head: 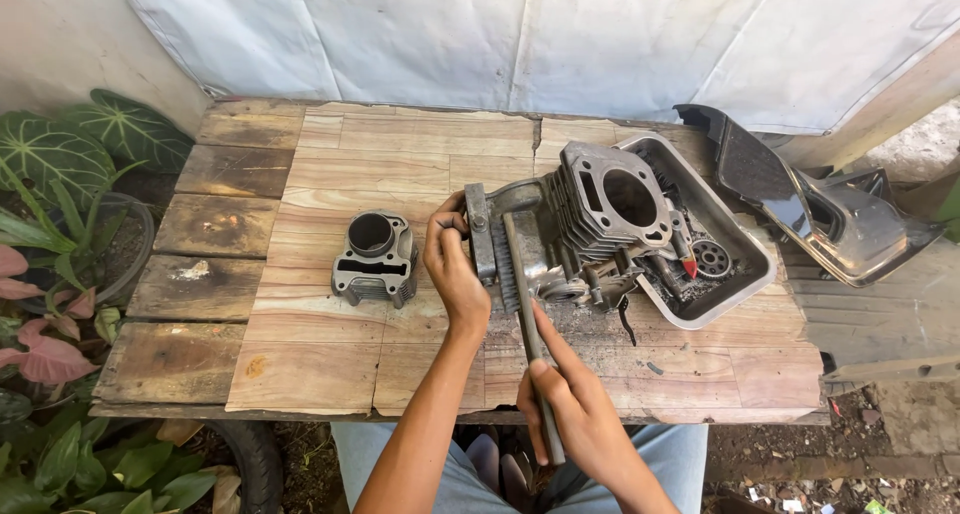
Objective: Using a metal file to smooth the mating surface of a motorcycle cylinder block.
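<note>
My left hand (452,264) grips the left end of a grey metal engine part (486,230) lying on the wooden table (330,164). My right hand (572,404) holds the handle of a long wire brush (525,294), whose head rests against that part. A finned engine cylinder (610,209) with a round bore leans on the rim of a metal tray (735,239) just right of the brush. A smaller grey cylinder block (374,257) stands alone to the left of my left hand.
The tray holds several small parts, a gear and a red-tipped tool (688,264). A black plastic motorcycle cover (810,209) lies off the table's right edge. Potted leafy plants (55,224) stand at the left. A white tarp (560,34) hangs behind.
</note>
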